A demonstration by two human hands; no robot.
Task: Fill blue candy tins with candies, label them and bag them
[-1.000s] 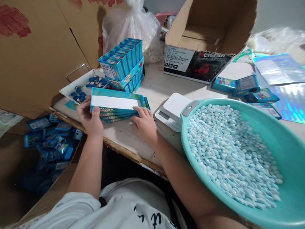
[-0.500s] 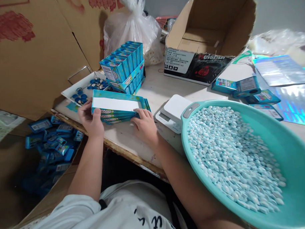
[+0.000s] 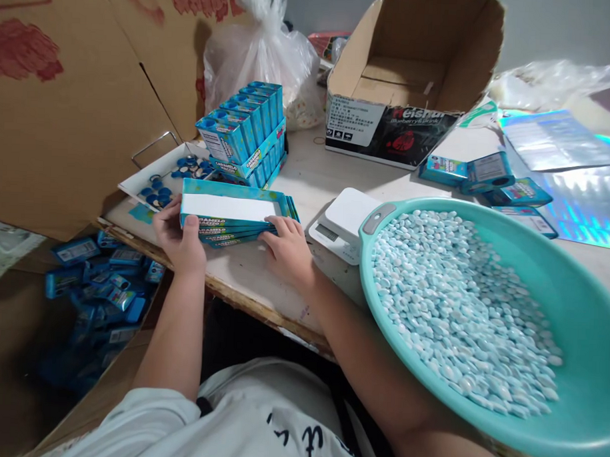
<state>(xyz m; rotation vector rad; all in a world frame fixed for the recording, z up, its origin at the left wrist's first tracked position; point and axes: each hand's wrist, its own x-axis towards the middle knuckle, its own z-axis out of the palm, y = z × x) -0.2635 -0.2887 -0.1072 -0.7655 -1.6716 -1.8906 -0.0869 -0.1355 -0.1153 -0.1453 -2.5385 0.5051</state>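
Note:
A nested stack of shallow blue cardboard trays (image 3: 230, 206), printed "Caramelo Macizo", lies near the table's front edge. The top tray shows its bare white bottom. My left hand (image 3: 182, 239) grips the stack's left end, thumb on the front wall and fingers behind it. At the right part of the front wall, my right hand (image 3: 289, 249) pinches the rim with curled fingers. Just behind the trays stand filled trays of upright small blue boxes (image 3: 243, 130), piled in two layers. A white tray (image 3: 131, 180) of blue caps sits to the left.
A white digital scale (image 3: 346, 216) is right of my right hand. The large turquoise basin (image 3: 580, 371) holds pale blue candies. Behind are an open carton (image 3: 378, 134), a tied plastic bag (image 3: 295, 68) and loose blue boxes (image 3: 490, 173). More boxes (image 3: 116, 282) fill a carton below left.
The whole view shifts slightly left in the picture. Both hands keep the same hold on the tray stack.

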